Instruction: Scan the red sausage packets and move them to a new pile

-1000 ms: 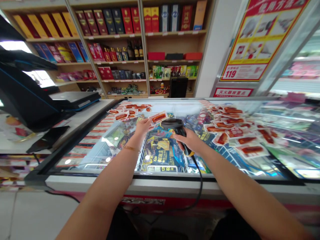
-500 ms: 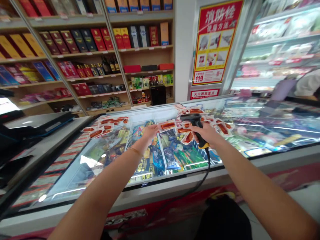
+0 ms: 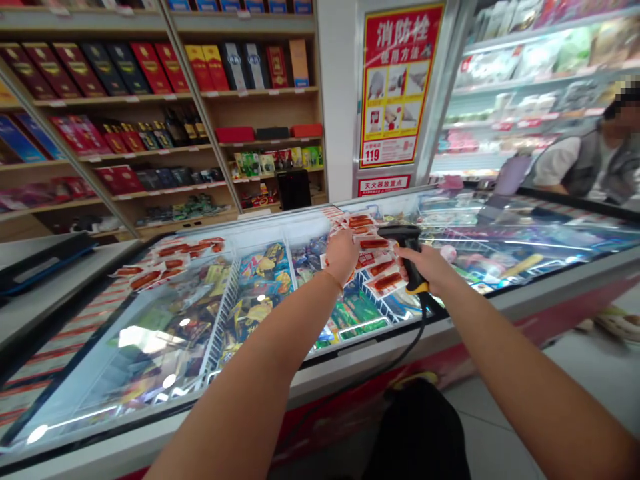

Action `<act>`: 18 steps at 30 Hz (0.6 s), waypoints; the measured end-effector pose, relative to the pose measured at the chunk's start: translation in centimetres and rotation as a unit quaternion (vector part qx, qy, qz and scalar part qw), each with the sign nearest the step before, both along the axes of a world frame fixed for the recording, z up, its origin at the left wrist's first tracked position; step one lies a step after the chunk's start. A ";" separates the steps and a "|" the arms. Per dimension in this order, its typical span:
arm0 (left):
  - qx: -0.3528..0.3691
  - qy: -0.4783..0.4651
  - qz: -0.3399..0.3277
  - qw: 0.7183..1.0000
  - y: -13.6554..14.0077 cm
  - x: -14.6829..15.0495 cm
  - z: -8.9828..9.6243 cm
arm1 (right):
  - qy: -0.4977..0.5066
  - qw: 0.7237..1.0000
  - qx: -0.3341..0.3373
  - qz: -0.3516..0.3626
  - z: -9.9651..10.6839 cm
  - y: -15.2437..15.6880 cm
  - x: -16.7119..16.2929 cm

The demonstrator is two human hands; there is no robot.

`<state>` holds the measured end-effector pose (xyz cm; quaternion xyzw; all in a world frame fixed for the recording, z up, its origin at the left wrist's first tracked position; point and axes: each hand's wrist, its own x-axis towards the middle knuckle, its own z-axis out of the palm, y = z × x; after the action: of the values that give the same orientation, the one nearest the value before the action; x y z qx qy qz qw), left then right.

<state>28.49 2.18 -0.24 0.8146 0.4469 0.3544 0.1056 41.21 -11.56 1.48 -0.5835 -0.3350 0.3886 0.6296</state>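
My right hand (image 3: 431,268) is closed around the grip of a black barcode scanner (image 3: 400,233) with a yellow-trimmed handle end; its cable hangs down over the freezer's front edge. My left hand (image 3: 344,252) is bent down among flat clear packs of red sausages, its fingers curled at a sausage pack and partly hidden by the hand itself. More sausage packs (image 3: 386,283) lie spread between both hands, below the scanner's head. They rest on the glass top of a chest freezer (image 3: 165,313). Another group of sausage packs (image 3: 150,275) lies on the glass to the left.
Under the glass are wire baskets (image 3: 220,313) of bagged frozen goods. Shelves with boxed bottles (image 3: 150,67) stand behind, beside a red fire-hydrant poster (image 3: 395,87). A person in a grey vest (image 3: 575,160) is at the far right. A dark device (image 3: 45,267) sits on the left counter.
The view has swung right, bringing the person into sight. My left hand has moved right, from the left edge of the sausage packs in among them. My right hand still holds the scanner.
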 end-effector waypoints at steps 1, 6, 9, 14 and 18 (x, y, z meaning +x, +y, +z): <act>0.002 -0.008 0.016 1.000 -0.1 -0.2 -0.1 | -0.001 1.000 0.000 0.001 -0.1 0.1 -0.1; -0.025 -0.038 0.058 0.997 0.9 -4.2 -0.2 | -0.022 0.999 -0.004 0.025 0.1 1.2 -2.3; -0.011 -0.042 0.095 0.995 2.4 -9.4 -0.4 | -0.028 0.998 -0.013 0.049 0.6 2.3 -5.1; -0.013 0.002 0.217 0.976 4.7 -20.5 -1.3 | -0.016 0.993 -0.020 0.111 0.9 5.3 -11.4; -0.029 0.049 0.328 0.943 5.7 -29.1 -1.4 | 0.001 0.985 -0.011 0.171 0.9 8.0 -16.9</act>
<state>-0.58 7.90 -1.67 0.6356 0.7043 0.3160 -0.0153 24.31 -3.57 2.35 -0.5240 -0.4251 0.4947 0.5478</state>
